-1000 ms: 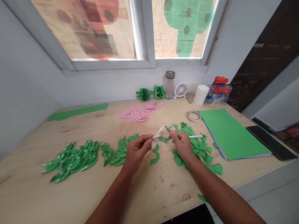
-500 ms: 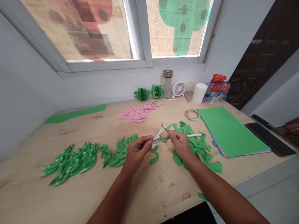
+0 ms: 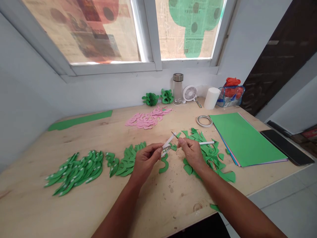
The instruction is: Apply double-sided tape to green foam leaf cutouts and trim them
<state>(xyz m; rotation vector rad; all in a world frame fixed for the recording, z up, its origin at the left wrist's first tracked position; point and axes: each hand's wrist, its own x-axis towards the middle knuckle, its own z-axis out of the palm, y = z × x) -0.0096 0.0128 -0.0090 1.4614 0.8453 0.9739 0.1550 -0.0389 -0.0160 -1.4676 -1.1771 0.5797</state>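
Observation:
My left hand (image 3: 146, 159) pinches a small roll of double-sided tape (image 3: 165, 150) above the wooden table (image 3: 153, 198), with a white strip pulled up from it. My right hand (image 3: 192, 152) grips a thin white-handled cutter (image 3: 206, 143) whose tip meets the end of that strip. A curved green paper piece (image 3: 164, 165) lies on the table just below the roll. Loose green cut-outs (image 3: 210, 155) lie under and to the right of my right hand.
Rows of green pieces with tape bits (image 3: 74, 172) lie at the left, and pink cut-outs (image 3: 148, 119) further back. A tape ring (image 3: 204, 121), a stack of coloured sheets (image 3: 245, 138) and a phone (image 3: 286, 147) are at the right. A bottle (image 3: 177, 88) and fan (image 3: 190, 94) stand by the wall.
The view has shifted slightly. Both hands stay close together, with the tape strip a little shorter and the cutter tip still at its end.

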